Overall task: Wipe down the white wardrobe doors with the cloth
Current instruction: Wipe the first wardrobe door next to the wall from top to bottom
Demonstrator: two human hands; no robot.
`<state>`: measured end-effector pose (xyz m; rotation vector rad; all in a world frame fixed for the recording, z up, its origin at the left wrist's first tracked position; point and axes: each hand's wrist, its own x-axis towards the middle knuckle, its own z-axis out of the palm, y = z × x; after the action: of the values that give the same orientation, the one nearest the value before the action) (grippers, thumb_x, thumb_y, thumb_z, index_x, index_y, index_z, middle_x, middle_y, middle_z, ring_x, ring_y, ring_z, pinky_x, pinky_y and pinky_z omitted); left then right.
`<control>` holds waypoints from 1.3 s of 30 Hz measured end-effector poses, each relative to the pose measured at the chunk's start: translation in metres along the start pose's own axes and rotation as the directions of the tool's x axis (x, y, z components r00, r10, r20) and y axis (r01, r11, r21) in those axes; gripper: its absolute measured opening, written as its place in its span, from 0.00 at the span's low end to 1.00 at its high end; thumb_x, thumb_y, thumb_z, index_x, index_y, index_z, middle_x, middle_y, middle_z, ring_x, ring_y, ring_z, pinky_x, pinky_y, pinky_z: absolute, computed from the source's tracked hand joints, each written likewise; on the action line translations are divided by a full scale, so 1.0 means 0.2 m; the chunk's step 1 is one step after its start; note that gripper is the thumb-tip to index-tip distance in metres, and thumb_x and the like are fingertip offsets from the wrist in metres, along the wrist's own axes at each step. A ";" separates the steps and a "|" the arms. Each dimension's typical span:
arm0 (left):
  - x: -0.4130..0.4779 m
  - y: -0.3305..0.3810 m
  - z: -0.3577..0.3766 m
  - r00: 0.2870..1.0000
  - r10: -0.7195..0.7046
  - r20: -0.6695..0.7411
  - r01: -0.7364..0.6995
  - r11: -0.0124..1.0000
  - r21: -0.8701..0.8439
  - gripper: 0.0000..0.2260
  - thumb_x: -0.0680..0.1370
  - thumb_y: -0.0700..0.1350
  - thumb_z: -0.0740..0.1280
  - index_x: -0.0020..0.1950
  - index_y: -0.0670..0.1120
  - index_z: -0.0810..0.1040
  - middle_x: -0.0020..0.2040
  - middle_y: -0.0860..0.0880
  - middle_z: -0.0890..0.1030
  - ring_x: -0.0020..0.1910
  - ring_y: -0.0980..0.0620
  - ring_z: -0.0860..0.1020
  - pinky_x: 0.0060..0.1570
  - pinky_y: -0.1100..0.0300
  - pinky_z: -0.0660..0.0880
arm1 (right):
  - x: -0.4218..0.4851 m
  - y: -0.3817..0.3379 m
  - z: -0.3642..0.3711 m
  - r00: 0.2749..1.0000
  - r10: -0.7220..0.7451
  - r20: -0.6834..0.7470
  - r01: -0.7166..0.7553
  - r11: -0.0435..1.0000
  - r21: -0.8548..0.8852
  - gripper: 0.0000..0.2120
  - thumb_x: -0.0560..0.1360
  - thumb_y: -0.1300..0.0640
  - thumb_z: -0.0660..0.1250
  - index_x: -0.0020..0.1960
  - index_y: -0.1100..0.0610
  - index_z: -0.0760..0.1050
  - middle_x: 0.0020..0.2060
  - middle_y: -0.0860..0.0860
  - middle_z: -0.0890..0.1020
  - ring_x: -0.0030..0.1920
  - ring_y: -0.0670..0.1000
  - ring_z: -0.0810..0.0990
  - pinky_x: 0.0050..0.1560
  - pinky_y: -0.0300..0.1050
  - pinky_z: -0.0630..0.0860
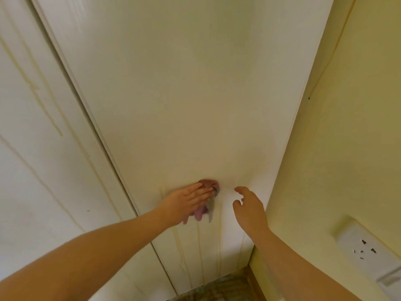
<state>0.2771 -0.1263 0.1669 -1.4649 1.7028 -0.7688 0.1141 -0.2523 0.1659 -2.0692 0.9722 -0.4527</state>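
Left hand: fingers straight and together, laid flat over the cloth, pressing it against the right-hand door. The cloth is bunched. Part shows past the fingertips and a pink tail hangs below the palm.

Right hand: just beside the cloth, fingers loosely curled, holding nothing. Whether it touches the door cannot be told.

Location: contact is on the lower part of this door, between the seam with the left door and the wall. A socket sits on that wall.

Condition: faint yellowish streaks run down the panel below the cloth towards the floor. Similar lines mark the left door. The upper panel looks even.

Assessment: wiping is in progress, with much surface likely outstanding.

Recommendations:
- Spread the cloth flatter under the palm; a wad covers little.
- Gather the hanging tail so it does not drag or smear.
- Work the streaks along their length with overlapping passes and firm, even pressure.
- Carry strokes into the seam and the wall-side edge.
- Keep any damp cloth away from the socket.
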 end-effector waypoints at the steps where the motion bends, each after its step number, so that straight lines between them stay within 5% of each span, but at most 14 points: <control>1: -0.04 -0.05 0.00 0.992 -0.078 -0.101 0.077 0.997 -0.014 0.35 0.68 0.62 0.68 0.70 0.47 0.65 0.70 0.52 0.69 0.70 0.54 0.68 0.74 0.50 0.44 | -0.01 -0.01 0.01 1.000 -0.001 0.005 0.001 1.000 -0.011 0.19 0.78 0.63 0.55 0.67 0.54 0.67 0.65 0.51 0.71 0.61 0.52 0.72 0.53 0.42 0.69; 3: -0.13 -0.13 0.01 0.929 -0.234 -0.287 0.240 0.971 -0.017 0.26 0.76 0.51 0.59 0.72 0.43 0.67 0.69 0.48 0.72 0.71 0.50 0.67 0.75 0.52 0.41 | -0.03 -0.03 0.02 1.000 -0.003 0.008 0.003 1.000 -0.017 0.19 0.78 0.64 0.56 0.67 0.54 0.67 0.65 0.52 0.72 0.60 0.52 0.73 0.52 0.41 0.69; 5: -0.24 -0.20 0.05 0.844 -0.371 -0.388 0.400 0.916 -0.006 0.23 0.81 0.40 0.45 0.77 0.39 0.54 0.75 0.42 0.60 0.76 0.44 0.52 0.75 0.50 0.39 | -0.03 -0.06 0.05 1.000 -0.005 0.006 0.005 1.000 -0.005 0.19 0.78 0.64 0.56 0.67 0.55 0.67 0.65 0.53 0.72 0.58 0.52 0.73 0.49 0.40 0.68; 7: -0.32 -0.19 0.09 0.823 -0.409 -0.395 0.442 0.897 -0.007 0.25 0.80 0.40 0.45 0.77 0.40 0.45 0.78 0.41 0.50 0.77 0.44 0.43 0.75 0.48 0.39 | -0.04 -0.10 0.07 1.000 -0.020 0.009 0.020 1.000 -0.004 0.19 0.78 0.64 0.56 0.67 0.55 0.67 0.65 0.52 0.72 0.58 0.52 0.74 0.47 0.40 0.68; 11: -0.43 -0.05 0.23 0.980 -0.023 -0.198 0.054 0.986 0.156 0.41 0.68 0.59 0.68 0.74 0.43 0.57 0.71 0.53 0.62 0.72 0.55 0.61 0.74 0.50 0.40 | -0.07 -0.19 0.13 0.997 -0.069 0.034 0.070 0.997 -0.020 0.20 0.77 0.64 0.56 0.68 0.55 0.67 0.65 0.52 0.71 0.60 0.53 0.73 0.49 0.40 0.68; 14: -0.45 -0.10 0.20 0.982 0.025 -0.187 0.010 0.983 0.183 0.32 0.68 0.62 0.66 0.69 0.51 0.67 0.69 0.56 0.61 0.68 0.58 0.69 0.74 0.51 0.40 | -0.09 -0.24 0.16 0.996 -0.081 0.040 0.082 0.997 -0.009 0.20 0.77 0.64 0.56 0.67 0.55 0.67 0.65 0.52 0.72 0.61 0.53 0.72 0.51 0.41 0.68; 16: -0.45 -0.17 0.13 0.951 -0.116 -0.288 0.145 0.986 0.082 0.25 0.73 0.50 0.56 0.69 0.48 0.71 0.71 0.52 0.62 0.71 0.54 0.66 0.75 0.50 0.38 | -0.11 -0.27 0.16 0.996 -0.088 0.024 0.088 0.996 -0.004 0.20 0.76 0.65 0.56 0.67 0.55 0.68 0.64 0.52 0.72 0.61 0.53 0.72 0.50 0.40 0.68; 20: -0.44 -0.24 0.07 0.842 -0.390 -0.373 0.432 0.901 0.033 0.28 0.76 0.42 0.52 0.76 0.42 0.55 0.74 0.46 0.61 0.76 0.44 0.51 0.75 0.49 0.40 | -0.13 -0.28 0.16 0.997 -0.077 -0.012 0.077 0.997 -0.005 0.19 0.77 0.65 0.56 0.67 0.56 0.68 0.62 0.53 0.74 0.59 0.53 0.73 0.47 0.40 0.67; 23: -0.50 -0.13 0.14 0.983 -0.112 -0.149 0.133 0.981 0.141 0.31 0.73 0.54 0.62 0.74 0.45 0.62 0.73 0.49 0.64 0.74 0.49 0.61 0.74 0.47 0.38 | -0.16 -0.28 0.16 0.998 -0.069 -0.003 0.069 0.997 -0.019 0.19 0.77 0.64 0.56 0.67 0.55 0.67 0.63 0.52 0.73 0.61 0.52 0.72 0.48 0.39 0.66; 25: -0.52 -0.09 0.15 0.997 0.048 -0.059 -0.037 0.985 0.166 0.34 0.70 0.61 0.66 0.72 0.50 0.65 0.72 0.53 0.56 0.73 0.53 0.60 0.74 0.46 0.40 | -0.18 -0.28 0.16 0.998 -0.069 0.000 0.069 0.997 -0.027 0.19 0.77 0.64 0.56 0.67 0.54 0.67 0.65 0.51 0.72 0.62 0.52 0.70 0.51 0.39 0.66; 27: -0.51 -0.13 0.11 0.993 -0.014 -0.119 0.034 0.985 0.168 0.30 0.73 0.58 0.62 0.74 0.50 0.63 0.73 0.51 0.50 0.75 0.52 0.56 0.74 0.45 0.43 | -0.19 -0.26 0.15 0.999 -0.053 -0.009 0.052 0.998 -0.024 0.19 0.77 0.63 0.56 0.67 0.53 0.67 0.65 0.50 0.71 0.63 0.51 0.70 0.52 0.39 0.66; 31: -0.46 -0.18 0.09 0.916 -0.299 -0.266 0.312 0.950 0.005 0.27 0.73 0.44 0.51 0.73 0.41 0.62 0.72 0.49 0.62 0.72 0.48 0.62 0.75 0.50 0.43 | -0.23 -0.24 0.18 1.000 -0.012 -0.008 0.012 0.999 -0.037 0.19 0.77 0.63 0.56 0.67 0.54 0.67 0.64 0.51 0.72 0.61 0.51 0.71 0.51 0.38 0.66; 35: -0.50 -0.06 0.17 0.999 -0.037 0.026 0.035 0.996 0.077 0.33 0.70 0.65 0.58 0.70 0.48 0.68 0.70 0.54 0.69 0.70 0.55 0.67 0.74 0.47 0.42 | -0.29 -0.24 0.23 1.000 0.004 0.017 -0.004 1.000 -0.024 0.19 0.78 0.63 0.56 0.67 0.53 0.66 0.63 0.50 0.72 0.58 0.49 0.71 0.49 0.38 0.65; 39: -0.51 -0.02 0.19 0.993 0.114 -0.015 -0.112 0.988 0.108 0.33 0.79 0.57 0.54 0.72 0.40 0.41 0.77 0.44 0.48 0.76 0.49 0.46 0.69 0.43 0.28 | -0.37 -0.19 0.25 0.999 0.031 0.018 -0.030 0.997 -0.069 0.19 0.78 0.62 0.55 0.68 0.52 0.65 0.65 0.48 0.70 0.56 0.48 0.72 0.50 0.37 0.67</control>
<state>0.3190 -0.0255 0.1658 -1.2804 1.7173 -0.8041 0.1147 -0.1555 0.1652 -2.1133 1.0201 -0.3880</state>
